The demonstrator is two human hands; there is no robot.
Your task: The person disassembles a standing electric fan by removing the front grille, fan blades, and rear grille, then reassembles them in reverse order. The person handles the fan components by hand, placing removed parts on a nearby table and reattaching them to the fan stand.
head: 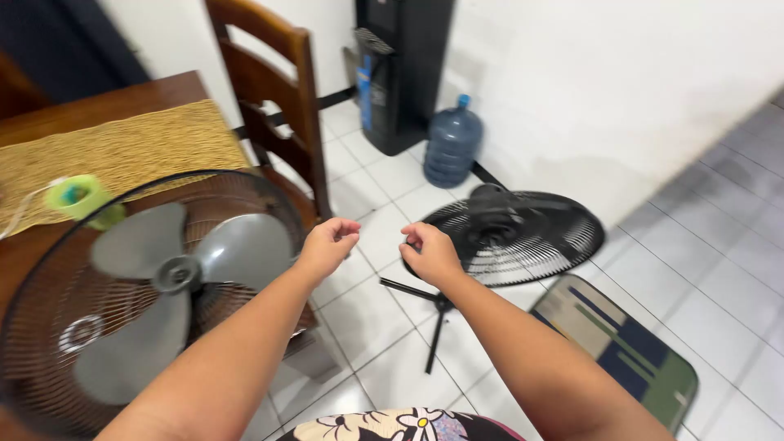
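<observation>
Over white floor tiles (392, 359), left hand (328, 241) and right hand (429, 253) curled shut, nothing visible inside, between grey-bladed grille (175, 273) at left and black fan (523, 237) at right.

Two hands, left (328, 243) and right (430, 253); one grey fan blade set (167, 273) in one front grille (49, 327); one rear fan grille (514, 237) on the floor; one chair (273, 90); one water bottle (453, 143); one dispenser (400, 65); one mat (621, 343)
</observation>
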